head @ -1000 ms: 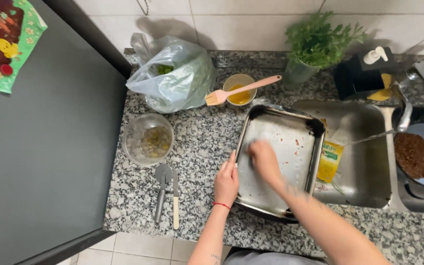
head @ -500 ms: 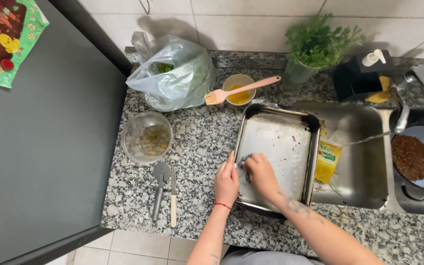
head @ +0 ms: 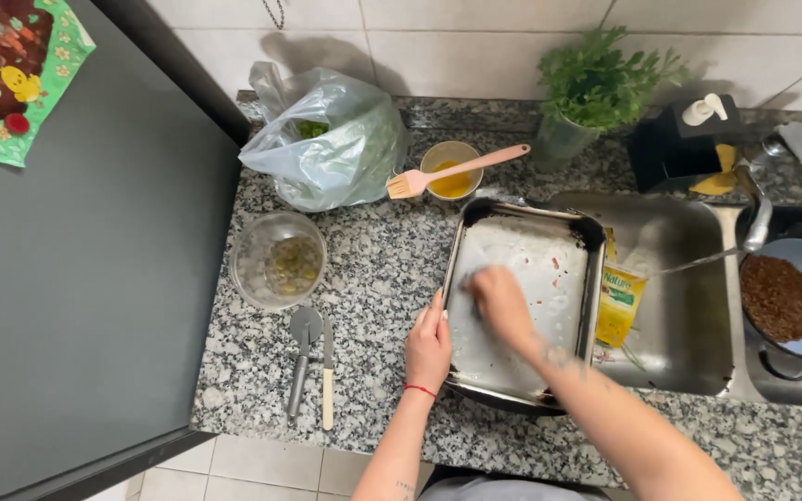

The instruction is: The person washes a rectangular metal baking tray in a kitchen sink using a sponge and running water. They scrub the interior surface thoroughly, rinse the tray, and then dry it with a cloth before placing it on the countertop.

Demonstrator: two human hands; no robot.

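1. Head view: a metal baking tray [head: 549, 232] lies on the granite counter [head: 373, 278], its right edge hanging over the steel sink [head: 689, 278].
2. The left hand [head: 429, 348] presses against the tray's left rim, fingers straight and held together, gripping nothing.
3. The right hand [head: 501, 301] is inside the tray, fingers curled down on its whitish floor; whether they clutch anything cannot be told.
4. Left of the tray sit a glass bowl [head: 278, 260], a pizza cutter [head: 303, 357] and a knife [head: 328, 376].
5. Behind it stand a plastic bag [head: 327, 139] and a yellow cup [head: 452, 167] with a pink brush [head: 457, 171] across it.
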